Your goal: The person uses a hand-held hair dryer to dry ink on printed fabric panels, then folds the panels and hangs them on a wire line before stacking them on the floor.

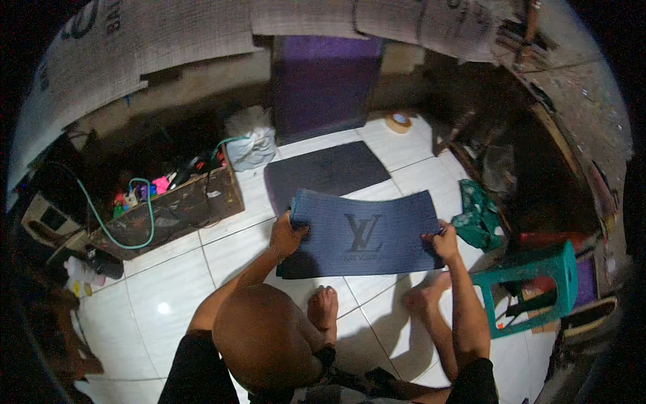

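Note:
A dark blue ribbed mat [367, 209] with a dark printed emblem spans the space between my two hands, above the floor and in front of my knees. Its left edge shows greenish layers, so it may be several mats together. My left hand [289, 236] grips that left edge, thumb on the upper face. At the right edge my right hand [442, 242] is closed with thumb and fingers on the mat. Beyond it a dark grey mat [330, 168] lies flat on the floor, its near edge partly hidden behind the held mat.
White tiled floor [161, 283] surrounds me. At the left stands a wooden box [188, 202] of coloured items with a green hose [87, 202]. A white plastic bag [252, 148], a tape roll [398, 122], a green bag [474, 215] and a green plastic stool [568, 279] lie around.

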A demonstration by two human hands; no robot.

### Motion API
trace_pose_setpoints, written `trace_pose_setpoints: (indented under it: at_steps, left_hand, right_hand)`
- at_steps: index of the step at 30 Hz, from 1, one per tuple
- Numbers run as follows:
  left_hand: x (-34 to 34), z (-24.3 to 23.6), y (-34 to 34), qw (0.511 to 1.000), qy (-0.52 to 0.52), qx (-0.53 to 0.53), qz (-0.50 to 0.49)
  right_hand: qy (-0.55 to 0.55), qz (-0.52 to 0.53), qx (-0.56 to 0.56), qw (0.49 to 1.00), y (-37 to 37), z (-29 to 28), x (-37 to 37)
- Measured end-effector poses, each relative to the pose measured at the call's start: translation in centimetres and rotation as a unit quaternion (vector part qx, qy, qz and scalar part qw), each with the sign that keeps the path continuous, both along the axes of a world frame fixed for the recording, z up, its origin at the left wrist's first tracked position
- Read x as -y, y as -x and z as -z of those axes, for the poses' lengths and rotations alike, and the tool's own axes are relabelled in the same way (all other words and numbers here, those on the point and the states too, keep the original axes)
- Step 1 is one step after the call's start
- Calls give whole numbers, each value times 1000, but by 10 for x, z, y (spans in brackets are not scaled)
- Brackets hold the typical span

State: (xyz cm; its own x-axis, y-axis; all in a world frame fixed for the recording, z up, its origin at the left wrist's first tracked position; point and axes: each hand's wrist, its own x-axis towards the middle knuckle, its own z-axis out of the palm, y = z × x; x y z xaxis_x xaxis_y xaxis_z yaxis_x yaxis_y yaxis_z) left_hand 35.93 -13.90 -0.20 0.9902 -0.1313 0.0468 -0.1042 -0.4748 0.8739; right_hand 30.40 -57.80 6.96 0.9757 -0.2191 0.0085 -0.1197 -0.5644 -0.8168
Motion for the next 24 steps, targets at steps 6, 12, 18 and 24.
trace_pose_setpoints:
  at_steps: [6,12,18,24]
  left_hand:
    - [-33,8,-34,982,118,-129,-75]
    - [-19,6,-72,959,190,-178,-115]
    - [-18,19,-120,943,215,-180,-177]
    - [-52,72,-193,902,307,-216,-212]
  right_hand:
    - [-94,-73,-12,993,-88,17,-36]
    - [-89,-94,-22,991,-150,41,-35]
    - [-128,-122,-79,981,-241,20,-20]
    - [-177,-120,-153,965,-383,57,-26]
